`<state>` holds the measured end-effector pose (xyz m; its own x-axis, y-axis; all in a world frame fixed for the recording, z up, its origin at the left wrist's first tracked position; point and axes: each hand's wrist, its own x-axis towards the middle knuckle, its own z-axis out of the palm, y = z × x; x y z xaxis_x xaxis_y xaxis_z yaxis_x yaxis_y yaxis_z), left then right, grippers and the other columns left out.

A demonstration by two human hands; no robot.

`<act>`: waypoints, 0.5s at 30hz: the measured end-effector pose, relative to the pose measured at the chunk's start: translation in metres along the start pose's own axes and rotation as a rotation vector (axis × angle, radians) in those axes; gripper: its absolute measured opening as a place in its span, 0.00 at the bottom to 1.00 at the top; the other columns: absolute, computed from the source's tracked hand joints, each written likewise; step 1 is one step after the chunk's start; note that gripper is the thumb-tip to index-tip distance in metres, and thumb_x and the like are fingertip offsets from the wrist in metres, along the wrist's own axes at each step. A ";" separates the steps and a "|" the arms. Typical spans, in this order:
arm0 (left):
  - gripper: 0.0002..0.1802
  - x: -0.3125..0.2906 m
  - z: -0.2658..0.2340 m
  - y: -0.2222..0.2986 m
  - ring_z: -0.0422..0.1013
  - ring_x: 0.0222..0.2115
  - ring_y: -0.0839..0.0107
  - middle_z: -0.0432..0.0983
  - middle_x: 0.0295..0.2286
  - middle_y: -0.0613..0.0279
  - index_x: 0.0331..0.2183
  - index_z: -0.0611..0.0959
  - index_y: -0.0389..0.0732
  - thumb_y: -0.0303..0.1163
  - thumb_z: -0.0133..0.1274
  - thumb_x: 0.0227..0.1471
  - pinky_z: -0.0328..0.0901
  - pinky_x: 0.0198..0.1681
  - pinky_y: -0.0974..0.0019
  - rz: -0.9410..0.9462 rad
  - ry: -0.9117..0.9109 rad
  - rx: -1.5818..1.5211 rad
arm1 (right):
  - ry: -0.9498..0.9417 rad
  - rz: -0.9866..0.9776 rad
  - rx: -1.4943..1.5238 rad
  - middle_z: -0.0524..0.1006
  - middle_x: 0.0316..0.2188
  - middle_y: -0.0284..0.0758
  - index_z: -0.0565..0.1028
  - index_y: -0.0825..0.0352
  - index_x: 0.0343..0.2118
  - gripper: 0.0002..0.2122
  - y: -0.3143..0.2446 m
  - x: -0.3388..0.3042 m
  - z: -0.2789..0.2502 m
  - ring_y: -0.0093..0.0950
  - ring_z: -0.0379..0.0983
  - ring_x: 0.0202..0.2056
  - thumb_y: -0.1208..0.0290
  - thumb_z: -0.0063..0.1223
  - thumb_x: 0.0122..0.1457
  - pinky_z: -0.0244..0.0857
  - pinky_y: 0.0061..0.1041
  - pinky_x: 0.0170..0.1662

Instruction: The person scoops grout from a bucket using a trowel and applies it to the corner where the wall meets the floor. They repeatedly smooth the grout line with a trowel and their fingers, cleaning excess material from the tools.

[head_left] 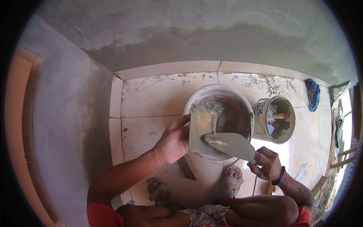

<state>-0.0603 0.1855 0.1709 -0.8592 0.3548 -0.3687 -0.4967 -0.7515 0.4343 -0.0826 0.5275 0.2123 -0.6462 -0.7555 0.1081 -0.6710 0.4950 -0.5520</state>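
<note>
My left hand [174, 142] grips a flat rectangular plastering trowel [196, 142] from its left side, face up, with wet grey mortar on it. In my right hand [267, 164] is a pointed trowel [236, 145], its mortar-smeared blade lying over the right part of the plastering trowel. Both tools are above a round mortar bucket [193, 94], whose reddish inside is coated with grey mix. The plastering trowel's handle is hidden behind its plate and my fingers.
Right of the mortar bucket stands a second bucket [261, 123] with a paintbrush [279, 116] in it. A blue cloth [313, 94] lies by the back wall. A dark flat offcut [187, 166] rests near my feet. Mortar spatters mark the tiled floor [151, 98]; the wall [211, 41] is partly damp.
</note>
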 end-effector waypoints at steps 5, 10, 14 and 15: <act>0.29 -0.007 0.009 -0.003 0.65 0.53 0.68 0.65 0.54 0.60 0.61 0.58 0.41 0.32 0.43 0.60 0.63 0.56 0.62 -0.032 -0.004 -0.012 | -0.039 0.178 -0.007 0.73 0.24 0.40 0.73 0.70 0.43 0.18 -0.002 0.010 -0.001 0.39 0.73 0.23 0.72 0.61 0.48 0.68 0.34 0.25; 0.30 -0.012 0.003 -0.002 0.66 0.52 0.68 0.65 0.54 0.60 0.61 0.58 0.41 0.33 0.43 0.60 0.64 0.54 0.63 -0.080 -0.021 0.033 | -0.042 0.339 0.071 0.76 0.29 0.46 0.72 0.71 0.45 0.19 -0.006 0.021 -0.005 0.45 0.76 0.29 0.72 0.59 0.51 0.70 0.38 0.32; 0.29 -0.012 -0.001 -0.003 0.67 0.51 0.69 0.66 0.53 0.59 0.61 0.58 0.40 0.32 0.43 0.60 0.64 0.53 0.63 -0.055 0.004 0.037 | -0.001 0.369 0.101 0.77 0.31 0.48 0.71 0.72 0.46 0.18 -0.018 0.019 -0.011 0.48 0.76 0.32 0.73 0.57 0.52 0.70 0.39 0.33; 0.29 -0.012 0.001 -0.003 0.68 0.51 0.69 0.67 0.53 0.59 0.61 0.58 0.40 0.32 0.42 0.60 0.64 0.53 0.64 -0.055 0.009 0.037 | -0.049 0.356 0.112 0.77 0.31 0.47 0.71 0.71 0.46 0.18 -0.014 0.019 -0.012 0.48 0.76 0.31 0.73 0.57 0.52 0.70 0.39 0.33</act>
<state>-0.0484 0.1838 0.1745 -0.8295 0.3897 -0.4001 -0.5473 -0.7098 0.4434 -0.0897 0.5114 0.2323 -0.8120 -0.5652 -0.1455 -0.3614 0.6826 -0.6352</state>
